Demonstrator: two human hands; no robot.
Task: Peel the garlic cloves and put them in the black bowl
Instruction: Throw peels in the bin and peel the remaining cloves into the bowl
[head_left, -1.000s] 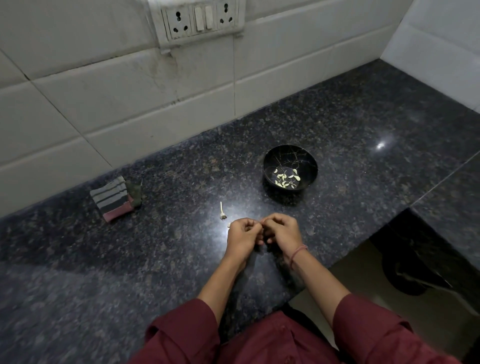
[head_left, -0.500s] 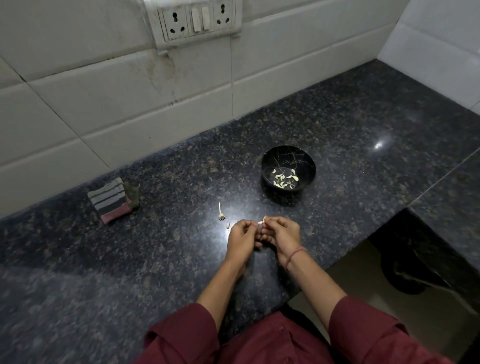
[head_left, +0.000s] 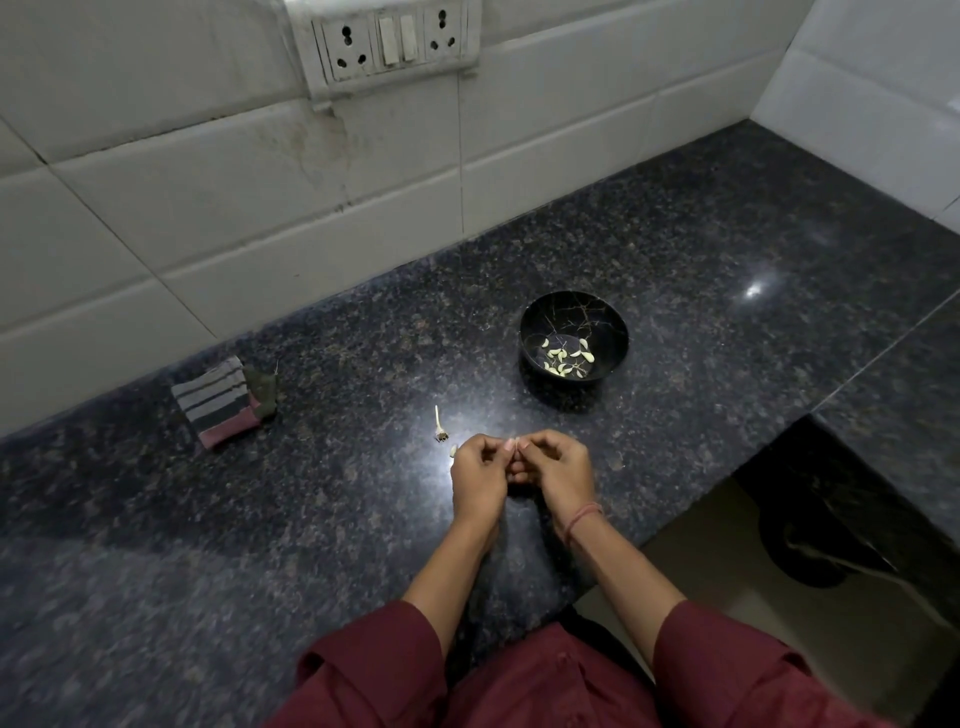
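Striped cloth (head_left: 218, 402) far left, well apart from work; no hazard.
Garlic stalk (head_left: 440, 427) and loose pale scrap (head_left: 453, 449) lie on granite counter (head_left: 311, 519) just beside your left hand (head_left: 479, 475); a wrist sweep could scatter them.
Left hand and right hand (head_left: 560, 467) both curled, fingertips pinching small garlic clove (head_left: 513, 445) between them, mostly hidden.
Slick clove may squirt out and skid toward counter edge on the right.
Black bowl (head_left: 609, 325) beyond right hand holds peeled cloves (head_left: 563, 358); hasty toss could miss rim, or carry skin in.

The person wears a dark maroon top (head_left: 545, 691) with loose, wide-cuffed sleeves (head_left: 374, 670) that end partway down the forearms. A thin pinkish-red thread band (head_left: 584, 518) circles the wrist of the right hand (head_left: 558, 467).
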